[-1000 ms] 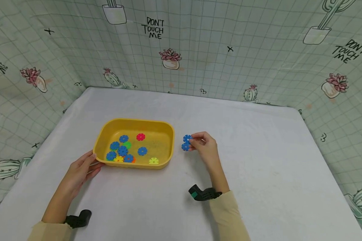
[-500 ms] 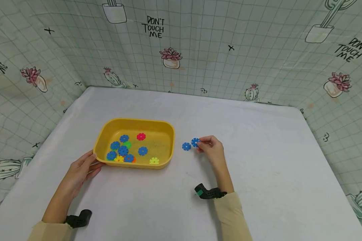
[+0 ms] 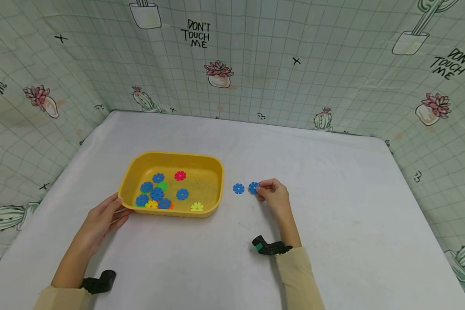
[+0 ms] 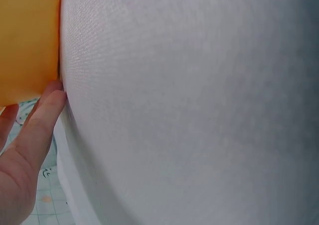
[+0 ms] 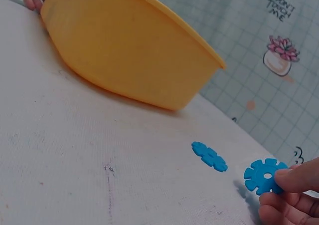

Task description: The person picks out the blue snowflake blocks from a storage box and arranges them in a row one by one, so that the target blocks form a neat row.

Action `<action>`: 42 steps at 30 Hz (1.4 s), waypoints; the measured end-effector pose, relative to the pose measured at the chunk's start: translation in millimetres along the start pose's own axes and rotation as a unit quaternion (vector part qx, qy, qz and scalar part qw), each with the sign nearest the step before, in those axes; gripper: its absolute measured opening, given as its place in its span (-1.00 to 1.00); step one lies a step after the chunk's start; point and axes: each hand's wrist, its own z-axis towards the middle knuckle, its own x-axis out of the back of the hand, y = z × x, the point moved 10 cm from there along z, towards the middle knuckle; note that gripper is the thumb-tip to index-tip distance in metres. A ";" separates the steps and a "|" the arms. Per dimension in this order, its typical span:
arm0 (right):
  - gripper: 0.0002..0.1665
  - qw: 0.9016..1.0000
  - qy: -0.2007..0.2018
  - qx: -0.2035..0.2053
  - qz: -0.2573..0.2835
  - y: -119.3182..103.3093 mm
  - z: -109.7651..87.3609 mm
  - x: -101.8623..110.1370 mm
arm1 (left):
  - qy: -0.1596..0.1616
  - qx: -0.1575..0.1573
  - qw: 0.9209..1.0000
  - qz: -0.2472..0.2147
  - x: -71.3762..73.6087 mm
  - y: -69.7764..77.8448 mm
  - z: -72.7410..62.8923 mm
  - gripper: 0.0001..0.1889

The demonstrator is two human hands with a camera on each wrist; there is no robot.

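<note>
My left hand holds the near left corner of a yellow plastic tray, its thumb at the rim and fingertips low against the outer wall. In the left wrist view, those fingers meet the tray's base close to the white cloth. To the right of the tray, my right hand pinches a blue notched plastic disc between thumb and fingers. That disc is tilted up, just above the table, as the right wrist view shows. Another blue notched disc lies flat between it and the tray.
Inside the tray are several notched discs: blue ones, a red one, a yellow one, a lime one, and green and orange ones partly covered. A white cloth covers the table; a printed curtain hangs behind.
One second ago the two blue discs were close together at my right hand. That hand has moved right and slightly nearer with one disc, while the other lies behind. The left hand stays put.
</note>
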 end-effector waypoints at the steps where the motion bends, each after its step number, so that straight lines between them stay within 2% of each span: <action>1: -0.80 1.000 -0.001 -0.001 0.002 0.8 0.6 -0.1 | 0.001 0.001 1.000 0.002 0.1 -0.2 0.0 -0.26; 10: -0.78 1.000 -0.014 -0.008 0.003 5.7 7.2 0.1 | 0.002 0.001 1.000 0.002 -0.2 -0.4 0.6 -0.26; 23: -0.78 0.996 -0.026 -0.015 -0.086 0.6 10.3 -4.1 | 0.003 0.006 1.000 0.007 -0.1 -1.5 1.2 -0.27; 42: -0.79 0.983 -0.061 -0.042 -0.166 -2.7 15.1 -9.9 | 0.000 0.008 1.000 0.011 0.8 -3.9 2.5 -0.26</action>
